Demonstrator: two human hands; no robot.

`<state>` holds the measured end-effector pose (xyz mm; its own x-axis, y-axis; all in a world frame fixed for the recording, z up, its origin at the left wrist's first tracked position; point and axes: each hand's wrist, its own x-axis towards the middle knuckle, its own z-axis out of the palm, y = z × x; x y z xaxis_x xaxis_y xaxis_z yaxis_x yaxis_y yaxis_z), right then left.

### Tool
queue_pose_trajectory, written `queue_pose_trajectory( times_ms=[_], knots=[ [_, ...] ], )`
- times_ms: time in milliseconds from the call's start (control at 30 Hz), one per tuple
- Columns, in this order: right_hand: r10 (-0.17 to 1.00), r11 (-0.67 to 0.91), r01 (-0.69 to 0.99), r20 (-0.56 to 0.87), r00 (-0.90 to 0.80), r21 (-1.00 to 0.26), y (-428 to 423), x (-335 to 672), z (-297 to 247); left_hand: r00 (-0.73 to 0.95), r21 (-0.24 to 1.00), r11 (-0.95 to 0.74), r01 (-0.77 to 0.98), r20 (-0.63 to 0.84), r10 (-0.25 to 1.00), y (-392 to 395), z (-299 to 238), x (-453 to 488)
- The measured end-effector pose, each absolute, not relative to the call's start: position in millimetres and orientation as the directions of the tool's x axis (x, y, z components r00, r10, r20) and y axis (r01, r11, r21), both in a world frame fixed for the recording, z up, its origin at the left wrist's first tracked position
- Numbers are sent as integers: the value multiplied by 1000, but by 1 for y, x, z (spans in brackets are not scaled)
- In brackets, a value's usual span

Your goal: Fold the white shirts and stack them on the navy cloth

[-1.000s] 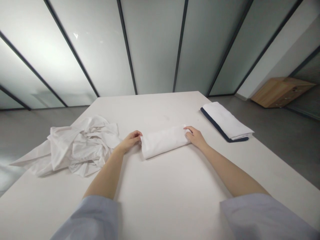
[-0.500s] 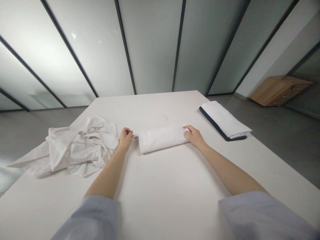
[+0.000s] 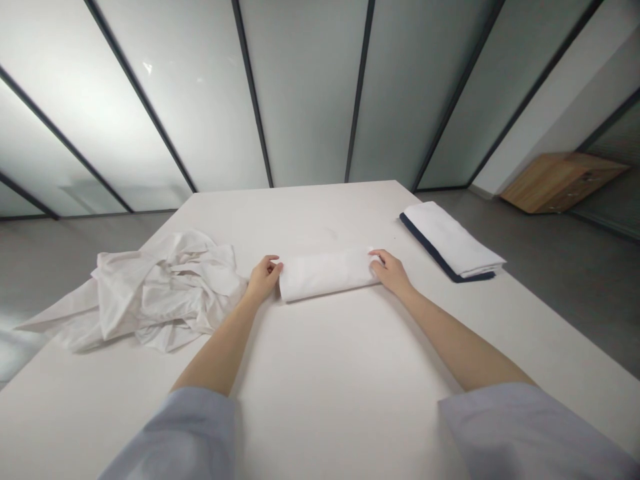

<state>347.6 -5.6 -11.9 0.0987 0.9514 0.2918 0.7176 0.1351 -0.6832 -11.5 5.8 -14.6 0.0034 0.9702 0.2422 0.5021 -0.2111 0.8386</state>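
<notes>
Right at centre of the frame, a white cloth (image 3: 327,275) lies folded into a long, narrow band on the desk (image 3: 320,373). The left hand (image 3: 263,279) sits curled at the band's left end, fingertips against the fold, though I can't tell if it has a grip. The right hand (image 3: 393,273) rests narrowly over the right end, fingers on top. So this piece is folded down, and further right a navy-edged folded stack (image 3: 450,241) lies neat. Over at left, a crumpled white heap (image 3: 160,293) sits unfolded.
</notes>
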Motion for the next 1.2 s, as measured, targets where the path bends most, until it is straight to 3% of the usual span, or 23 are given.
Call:
queue_pose_trajectory(
  times_ms=[133, 200, 267, 333, 467, 567, 667, 800, 933, 1033, 1200],
  knots=[
    [944, 151, 735, 318, 92, -661, -2, 350, -17, -135, 792, -223, 568, 357, 924, 7, -13, -14],
    [902, 209, 776, 423, 82, -595, -2, 351, -16, -183, 706, -258, 660, 484, 856, 2, -7, -12],
    [834, 297, 836, 551, 7, -461, -3, 351, -15, -123, 583, -310, 751, 585, 802, -6, 1, -5],
    [798, 367, 876, 589, -124, -313, -5, 349, -13, 68, 449, -399, 800, 592, 803, -17, 8, 6],
    [879, 386, 908, 366, -307, -166, -10, 343, -10, 429, 226, -537, 813, 391, 814, -31, 11, 29],
    [924, 326, 936, 255, -286, -131, -12, 337, -3, 414, 155, -481, 863, 327, 849, -29, 3, 32],
    [941, 284, 951, 224, -252, -125, -15, 332, 8, 234, 194, -322, 927, 374, 898, -20, -6, 21],
    [957, 243, 955, 200, -208, -172, -19, 327, 15, 40, 343, -194, 919, 409, 912, -8, -17, 6],
    [961, 226, 933, 222, -167, -278, -16, 326, 11, 16, 426, -196, 883, 389, 921, -2, -23, 3],
    [980, 192, 910, 121, -158, -367, -5, 325, 12, 15, 451, -188, 872, 361, 933, -1, -23, 4],
    [986, 95, 951, -105, -131, -296, 23, 306, 24, 5, 482, -184, 856, 350, 937, -1, -22, 4]
  ],
)
